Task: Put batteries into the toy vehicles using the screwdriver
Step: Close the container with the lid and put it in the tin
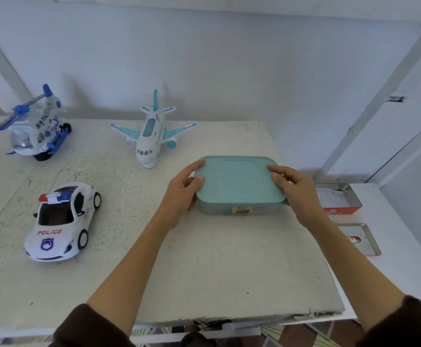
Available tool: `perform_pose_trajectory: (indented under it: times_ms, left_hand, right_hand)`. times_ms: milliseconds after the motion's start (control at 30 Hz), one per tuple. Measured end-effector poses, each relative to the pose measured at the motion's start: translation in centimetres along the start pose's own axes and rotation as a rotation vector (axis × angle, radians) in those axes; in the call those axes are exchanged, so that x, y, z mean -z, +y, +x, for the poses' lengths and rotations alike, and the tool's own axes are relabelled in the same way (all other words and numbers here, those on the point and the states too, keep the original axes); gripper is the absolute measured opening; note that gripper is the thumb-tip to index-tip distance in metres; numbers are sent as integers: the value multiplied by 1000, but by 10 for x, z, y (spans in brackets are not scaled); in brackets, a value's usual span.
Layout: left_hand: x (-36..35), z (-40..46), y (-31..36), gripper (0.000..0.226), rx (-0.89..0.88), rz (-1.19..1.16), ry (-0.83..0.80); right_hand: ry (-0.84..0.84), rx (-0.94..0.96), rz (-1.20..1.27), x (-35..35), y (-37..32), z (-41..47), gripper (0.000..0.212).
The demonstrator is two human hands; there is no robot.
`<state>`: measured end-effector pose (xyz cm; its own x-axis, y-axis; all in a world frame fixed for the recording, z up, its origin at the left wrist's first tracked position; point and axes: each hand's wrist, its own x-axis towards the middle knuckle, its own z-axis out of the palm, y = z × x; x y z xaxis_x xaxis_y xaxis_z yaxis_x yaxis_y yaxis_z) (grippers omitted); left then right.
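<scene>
both hands (181, 194) (297, 194) clamp the lidded box (237, 186) between airplane (151, 134) and tin (339, 199).

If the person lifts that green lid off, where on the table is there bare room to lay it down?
The widest bare patch is the near table surface, between the police car and the table's right edge, in front of the container. A smaller gap lies between car and airplane. The right side is crowded by the open tin and its lid.

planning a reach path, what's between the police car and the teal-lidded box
In the head view only the left hand and its forearm cross that stretch, gripping the box; otherwise bare table lies between it and the police car.
</scene>
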<state>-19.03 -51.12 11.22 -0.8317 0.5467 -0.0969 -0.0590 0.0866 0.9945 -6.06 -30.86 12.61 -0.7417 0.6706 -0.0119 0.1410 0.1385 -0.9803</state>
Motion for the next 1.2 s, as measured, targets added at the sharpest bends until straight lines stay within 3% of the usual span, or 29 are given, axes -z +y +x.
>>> perform_pose_trajectory:
  times_ms: [367,767,967,1200]
  left_hand:
    - [-83,-21,4,38,-30,12,-82]
    - [-313,-39,3,51,-125,90,-197]
    - [-404,-44,-13,52,-46,88,-184]
    - [-442,-25,-44,50,82,110,-89]
  right_hand:
    - [56,14,-16,91,18,-24,18]
    - [211,90,-339,321,63,-26,17]
    - [173,60,-370,407,89,-15,17]
    - [35,11,-360,432,130,29,14]
